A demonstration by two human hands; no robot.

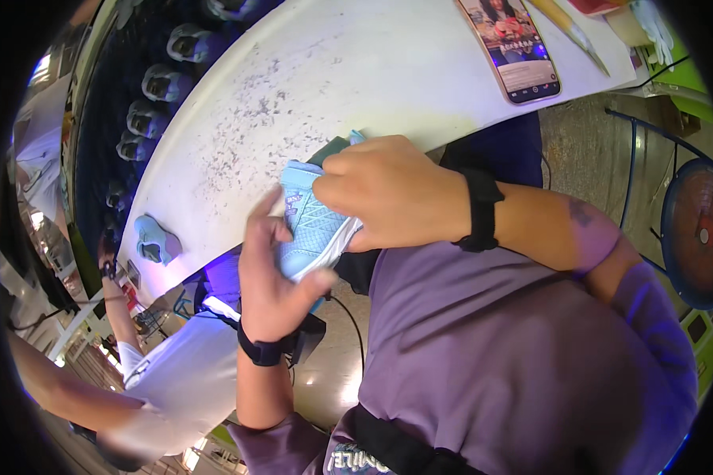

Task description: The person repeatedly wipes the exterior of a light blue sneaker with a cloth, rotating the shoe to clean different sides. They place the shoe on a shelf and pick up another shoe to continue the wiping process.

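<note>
A light blue sports shoe (313,226) with a white sole is held up between my two hands, just off the table's near edge. My left hand (273,273) is closed round its toe end, thumb by the sole and fingers along the other side. My right hand (392,190) grips the heel and opening with curled fingers, and its fingertips are partly hidden. A dark green flat piece (329,150) shows beyond the shoe's opening; I cannot tell whether it belongs to the shoe.
The white table (317,71) has dark scuffs. On it are a phone (511,47) with its screen lit, a brush-like tool (570,36) and another blue-grey shoe (157,240). Several shoes (160,82) line a dark conveyor at left. A co-worker (182,380) stands left; a round fan (693,233) stands right.
</note>
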